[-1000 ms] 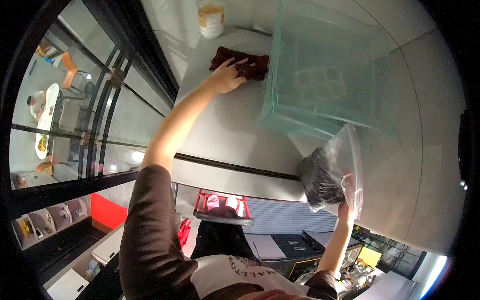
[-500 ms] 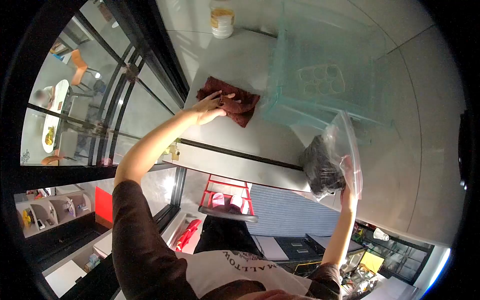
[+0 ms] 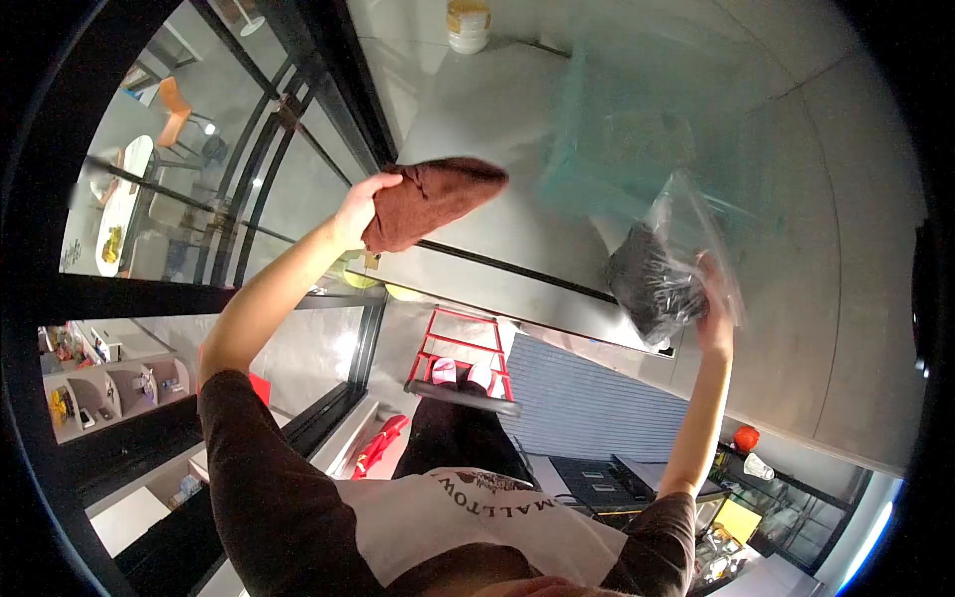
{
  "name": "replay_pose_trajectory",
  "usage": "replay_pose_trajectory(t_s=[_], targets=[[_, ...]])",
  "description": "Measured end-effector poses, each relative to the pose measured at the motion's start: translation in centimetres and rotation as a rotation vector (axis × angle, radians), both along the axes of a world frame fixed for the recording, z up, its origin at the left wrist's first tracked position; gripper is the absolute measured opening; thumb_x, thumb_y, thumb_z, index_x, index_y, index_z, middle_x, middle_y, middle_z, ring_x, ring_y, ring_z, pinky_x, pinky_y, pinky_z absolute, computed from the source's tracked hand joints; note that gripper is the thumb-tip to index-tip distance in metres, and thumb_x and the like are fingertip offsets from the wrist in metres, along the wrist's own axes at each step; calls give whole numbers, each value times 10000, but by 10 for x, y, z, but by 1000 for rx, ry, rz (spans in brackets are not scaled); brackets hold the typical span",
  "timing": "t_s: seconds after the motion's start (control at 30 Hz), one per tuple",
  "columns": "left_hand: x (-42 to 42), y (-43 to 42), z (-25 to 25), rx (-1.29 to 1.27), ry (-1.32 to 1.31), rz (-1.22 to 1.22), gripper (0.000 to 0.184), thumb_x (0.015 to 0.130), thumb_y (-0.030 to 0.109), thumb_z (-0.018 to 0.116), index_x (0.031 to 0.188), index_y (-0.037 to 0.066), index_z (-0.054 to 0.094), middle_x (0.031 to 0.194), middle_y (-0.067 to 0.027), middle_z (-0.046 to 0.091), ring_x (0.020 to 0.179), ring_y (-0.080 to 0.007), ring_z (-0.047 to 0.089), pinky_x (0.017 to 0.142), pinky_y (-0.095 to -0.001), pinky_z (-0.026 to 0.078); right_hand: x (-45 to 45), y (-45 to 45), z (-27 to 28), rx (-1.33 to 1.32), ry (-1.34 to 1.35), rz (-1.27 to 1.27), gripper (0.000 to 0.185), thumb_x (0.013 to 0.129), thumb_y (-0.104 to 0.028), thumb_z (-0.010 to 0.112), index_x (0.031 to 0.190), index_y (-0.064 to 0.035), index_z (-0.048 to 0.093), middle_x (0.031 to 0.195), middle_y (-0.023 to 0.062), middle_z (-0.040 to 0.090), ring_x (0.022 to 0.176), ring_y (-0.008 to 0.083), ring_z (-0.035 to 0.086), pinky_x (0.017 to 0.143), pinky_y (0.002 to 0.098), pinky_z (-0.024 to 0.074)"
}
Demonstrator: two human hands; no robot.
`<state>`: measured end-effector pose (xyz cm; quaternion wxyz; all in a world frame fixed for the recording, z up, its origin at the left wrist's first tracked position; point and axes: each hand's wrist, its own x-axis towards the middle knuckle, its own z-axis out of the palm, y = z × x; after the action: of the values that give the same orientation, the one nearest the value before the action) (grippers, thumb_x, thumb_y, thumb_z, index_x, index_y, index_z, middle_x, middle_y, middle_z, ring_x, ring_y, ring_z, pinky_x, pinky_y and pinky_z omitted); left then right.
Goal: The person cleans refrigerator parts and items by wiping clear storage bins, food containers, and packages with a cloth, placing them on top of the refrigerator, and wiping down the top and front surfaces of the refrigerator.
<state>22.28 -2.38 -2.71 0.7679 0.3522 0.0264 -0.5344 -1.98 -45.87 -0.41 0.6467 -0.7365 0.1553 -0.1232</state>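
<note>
A folded brown cloth (image 3: 436, 199) hangs in the air above the shelf-like grey surface (image 3: 468, 109), its left end gripped by my left hand (image 3: 356, 211), thumb on top. On the other side, my right hand (image 3: 714, 313) holds a clear zip bag (image 3: 686, 204) at its right side; the fingers are partly behind the plastic. Inside the bag is a dark, bundled, soft-looking thing (image 3: 652, 284) whose kind I cannot make out. Beyond the bag stands a see-through greenish plastic box (image 3: 587, 139), blurred, on the same surface.
A white jar with a yellow label (image 3: 468, 25) stands at the back. A black-framed glass partition (image 3: 338, 90) borders the left. Below, my feet are on a red-framed step ladder (image 3: 463, 338). A pale front edge (image 3: 507, 289) runs along the surface.
My left hand has lifted the brown cloth off the surface and drawn it back toward me. The right hand still holds the bag, slightly further right in view. The view has shifted.
</note>
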Motion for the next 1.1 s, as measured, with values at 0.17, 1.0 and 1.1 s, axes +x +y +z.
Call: replay_pose_trajectory(t_s=[0.17,1.0,1.1], targets=[[-20,0,24,0,-9,279,393,800,290,413,1091,27,442,1066,-139,508,969,-276,500,859,-409,385,9,-15,-25,268,-47,-5,525,783,-295,526,1189,8,389,1207,109,412,1136,211,353,954,327,238],[-43,-9,-46,-301,15,567,453,844,342,357,1183,41,357,1170,-137,431,1044,-299,441,888,-442,349,64,70,98,-602,-653,-455,403,747,-117,576,1101,-10,415,1111,137,468,1047,234,436,899,376,326],[-48,-16,-34,-321,-2,604,461,843,358,354,1193,58,355,1174,-127,429,1044,-295,440,884,-441,350,177,128,116,-793,-615,-83,521,642,-152,668,1103,-50,449,1118,118,461,1062,249,415,900,371,319]])
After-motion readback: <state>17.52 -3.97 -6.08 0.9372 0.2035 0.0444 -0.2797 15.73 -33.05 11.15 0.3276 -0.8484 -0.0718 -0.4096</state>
